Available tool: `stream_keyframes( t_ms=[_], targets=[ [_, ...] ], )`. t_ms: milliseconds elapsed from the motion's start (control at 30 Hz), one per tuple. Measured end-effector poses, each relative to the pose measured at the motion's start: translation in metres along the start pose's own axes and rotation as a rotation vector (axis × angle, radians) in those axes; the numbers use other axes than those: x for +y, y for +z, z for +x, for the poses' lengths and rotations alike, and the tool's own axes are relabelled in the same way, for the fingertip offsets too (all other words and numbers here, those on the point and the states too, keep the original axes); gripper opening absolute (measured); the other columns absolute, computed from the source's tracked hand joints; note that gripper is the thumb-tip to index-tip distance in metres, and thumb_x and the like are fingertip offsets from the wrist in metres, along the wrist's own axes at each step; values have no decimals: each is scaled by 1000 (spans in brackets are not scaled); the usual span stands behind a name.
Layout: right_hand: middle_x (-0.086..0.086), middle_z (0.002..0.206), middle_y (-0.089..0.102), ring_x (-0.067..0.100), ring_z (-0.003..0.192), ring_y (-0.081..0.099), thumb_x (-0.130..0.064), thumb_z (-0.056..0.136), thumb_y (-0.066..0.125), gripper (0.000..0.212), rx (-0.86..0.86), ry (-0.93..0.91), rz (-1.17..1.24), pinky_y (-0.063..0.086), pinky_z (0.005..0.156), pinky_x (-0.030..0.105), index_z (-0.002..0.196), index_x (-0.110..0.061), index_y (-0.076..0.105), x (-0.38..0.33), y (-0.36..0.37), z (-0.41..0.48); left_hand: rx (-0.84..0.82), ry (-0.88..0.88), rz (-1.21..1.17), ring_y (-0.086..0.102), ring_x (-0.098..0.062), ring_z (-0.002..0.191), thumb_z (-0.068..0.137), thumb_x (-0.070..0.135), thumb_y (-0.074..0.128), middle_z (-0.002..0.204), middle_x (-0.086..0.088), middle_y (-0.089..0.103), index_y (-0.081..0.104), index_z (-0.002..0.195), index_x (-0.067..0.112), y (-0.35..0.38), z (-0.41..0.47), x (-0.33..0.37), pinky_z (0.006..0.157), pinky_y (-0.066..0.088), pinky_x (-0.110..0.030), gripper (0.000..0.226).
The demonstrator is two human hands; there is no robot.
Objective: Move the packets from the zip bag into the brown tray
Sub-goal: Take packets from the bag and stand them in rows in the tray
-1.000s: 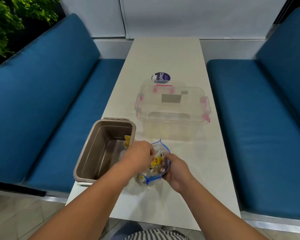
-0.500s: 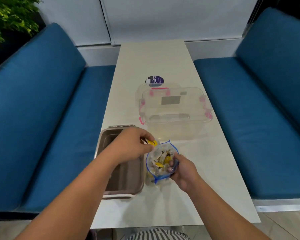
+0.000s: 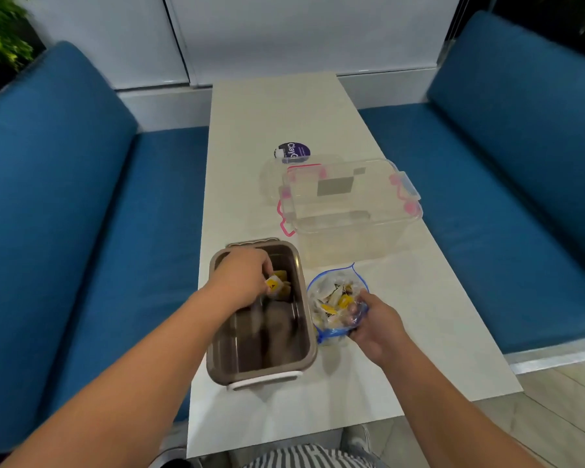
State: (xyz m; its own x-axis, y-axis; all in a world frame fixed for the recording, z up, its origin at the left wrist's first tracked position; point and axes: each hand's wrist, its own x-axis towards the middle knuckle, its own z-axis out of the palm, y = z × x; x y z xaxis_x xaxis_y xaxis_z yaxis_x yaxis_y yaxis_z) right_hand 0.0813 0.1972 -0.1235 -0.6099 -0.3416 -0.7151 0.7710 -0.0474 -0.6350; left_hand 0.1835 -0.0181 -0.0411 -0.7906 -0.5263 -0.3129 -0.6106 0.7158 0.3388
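1. A long pale desk (image 3: 277,109) runs away from the camera to a white wall (image 3: 301,32).
2. Blue padded benches flank the desk: one on its left (image 3: 81,204), one on its right (image 3: 507,184).
3. Green leaves (image 3: 0,35) show beyond the left bench.
4. Light wood-look floor (image 3: 554,407) lies right of the desk's near end.

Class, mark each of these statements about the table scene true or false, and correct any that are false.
1. The left hand holds a yellow packet over the brown tray. True.
2. The right hand rests flat on the table. False: it grips the zip bag.
3. The zip bag is empty. False: packets remain inside.
4. The clear box stands beyond the tray and bag. True.
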Motion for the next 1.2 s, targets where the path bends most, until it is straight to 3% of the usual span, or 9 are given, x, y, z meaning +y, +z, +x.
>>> stream_keyframes(
  t_ms=[200,333,500,667,767,933,1000,1100,1200],
  targets=[
    [1,57,60,15,49,62,-16,106,48,24,5,7,67,53,74,41,84,-11,57,7,0,-4,-74,71,225,63,-23,73,85,17,68,73,-1,65,74,86,15,27,22,3,71,48,-29,7],
    [4,61,57,21,60,62,-16,105,49,22,7,9,67,51,89,48,85,-11,58,8,-1,-3,-75,90,235,68,-28,92,88,4,58,94,-10,73,73,97,8,41,34,5,83,51,-33,18],
    [5,64,48,18,54,49,-16,105,48,26,-18,41,55,52,70,37,80,-13,53,2,-3,-2,-52,35,252,68,-30,97,89,1,56,102,-12,72,72,106,9,45,41,6,89,54,-38,25],
    [6,68,61,27,77,66,-17,106,48,19,-76,51,10,55,79,43,96,-7,61,0,-9,3,-33,-37,272,68,-30,96,90,2,56,103,-12,72,72,107,10,48,40,6,88,56,-40,25],
    [4,62,57,17,53,61,-16,105,49,22,-107,73,7,53,65,36,85,-10,56,-4,-8,6,-31,-57,265,68,-31,93,87,3,57,100,-13,72,72,104,11,48,39,6,86,56,-41,24],
    [3,61,62,15,48,61,-14,106,45,23,-173,92,-18,51,64,37,86,-10,57,-7,-11,13,0,-80,254,68,-28,89,87,13,61,95,-9,72,72,96,15,43,36,8,81,54,-36,13],
    [6,69,65,19,55,65,-13,104,45,22,-206,85,-62,54,66,39,88,-4,57,-9,-13,16,14,-100,236,67,-27,89,87,19,62,95,-7,73,73,95,17,38,31,9,80,53,-34,13],
    [21,106,75,35,91,74,-12,101,49,32,-231,72,-128,61,83,49,113,15,59,-10,-19,22,91,-126,150,65,-22,91,86,27,70,96,0,72,73,92,23,27,19,14,80,52,-31,8],
    [20,110,76,37,99,75,-20,103,55,30,-233,12,-220,59,93,54,120,3,64,-10,-23,21,200,-155,21,61,-13,81,87,35,73,82,9,67,70,85,28,13,3,27,71,43,-27,7]
  ],
)
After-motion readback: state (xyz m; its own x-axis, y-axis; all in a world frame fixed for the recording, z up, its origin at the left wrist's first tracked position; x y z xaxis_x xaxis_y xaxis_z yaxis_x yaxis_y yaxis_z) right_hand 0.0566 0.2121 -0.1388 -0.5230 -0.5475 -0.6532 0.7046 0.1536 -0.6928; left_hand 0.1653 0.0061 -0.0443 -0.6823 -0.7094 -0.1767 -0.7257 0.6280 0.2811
